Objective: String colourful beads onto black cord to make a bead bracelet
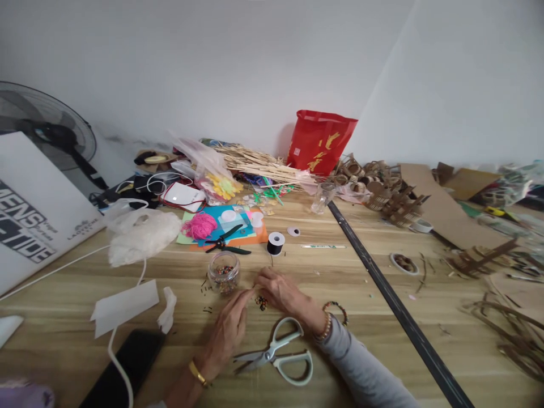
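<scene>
My left hand (pixel 232 322) and my right hand (pixel 278 290) meet at the fingertips over the table, both closed in a pinch. What they pinch is too small to make out. Just under the fingers lies a small cluster of dark, orange and yellow beads (pixel 262 304). A clear jar (pixel 224 274) of mixed beads stands beyond my left hand. Past my right hand is a spool of black cord (pixel 276 243), with an end trailing toward the fingers. Scissors (pixel 268 356) lie partly spread in front of me. A beaded bracelet (pixel 342 313) rests beside my right wrist.
Green-handled pliers (pixel 225 242) and pink yarn (pixel 199 226) lie on coloured sheets. A black strip (pixel 382 289) crosses the table at right. Left are a plastic bag (pixel 142 232), white paper (pixel 124 307) and a dark flat object (pixel 127 368). Sticks (pixel 259 164) and a red bag (pixel 318 144) stand behind.
</scene>
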Demonstrator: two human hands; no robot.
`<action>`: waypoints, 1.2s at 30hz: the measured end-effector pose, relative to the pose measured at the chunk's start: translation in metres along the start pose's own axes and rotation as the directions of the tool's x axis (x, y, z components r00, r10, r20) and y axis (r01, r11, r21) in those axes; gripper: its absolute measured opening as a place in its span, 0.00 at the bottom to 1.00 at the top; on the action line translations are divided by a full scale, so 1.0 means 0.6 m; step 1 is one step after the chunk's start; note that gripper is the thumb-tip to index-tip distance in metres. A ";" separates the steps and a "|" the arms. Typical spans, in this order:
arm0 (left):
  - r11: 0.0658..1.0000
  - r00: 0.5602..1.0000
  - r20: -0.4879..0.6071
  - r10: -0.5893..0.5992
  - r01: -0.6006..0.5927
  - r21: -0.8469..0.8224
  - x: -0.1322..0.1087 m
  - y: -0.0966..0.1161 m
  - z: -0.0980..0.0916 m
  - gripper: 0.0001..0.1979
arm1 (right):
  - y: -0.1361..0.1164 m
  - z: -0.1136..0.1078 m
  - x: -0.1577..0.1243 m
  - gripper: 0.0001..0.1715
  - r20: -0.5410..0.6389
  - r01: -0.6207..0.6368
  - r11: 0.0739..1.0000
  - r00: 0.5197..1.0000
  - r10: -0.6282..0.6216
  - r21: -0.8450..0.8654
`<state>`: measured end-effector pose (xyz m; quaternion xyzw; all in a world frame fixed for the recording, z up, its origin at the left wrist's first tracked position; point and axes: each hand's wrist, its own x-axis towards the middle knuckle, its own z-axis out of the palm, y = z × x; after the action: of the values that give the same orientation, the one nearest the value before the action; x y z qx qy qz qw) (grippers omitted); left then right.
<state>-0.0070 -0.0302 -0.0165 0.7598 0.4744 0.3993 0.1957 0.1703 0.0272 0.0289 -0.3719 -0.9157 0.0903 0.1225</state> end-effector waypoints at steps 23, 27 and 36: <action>0.993 0.996 -0.079 0.046 -0.037 0.111 0.003 0.003 -0.001 0.14 | -0.007 -0.018 -0.020 0.10 -0.022 0.084 0.996 0.996 -0.083 0.037; 0.995 1.000 0.014 0.021 -0.022 0.092 0.003 0.005 0.000 0.13 | -0.013 -0.034 -0.038 0.08 -0.049 0.032 0.994 0.998 -0.027 0.100; 0.996 0.998 0.001 -0.070 0.070 -0.046 0.008 0.013 -0.007 0.14 | 0.028 -0.027 -0.063 0.09 -0.064 -0.039 0.999 0.997 0.037 -0.032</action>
<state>-0.0049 -0.0297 -0.0066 0.7377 0.4915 0.4034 0.2269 0.2125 0.0139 0.0342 -0.3937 -0.9056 0.0656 0.1438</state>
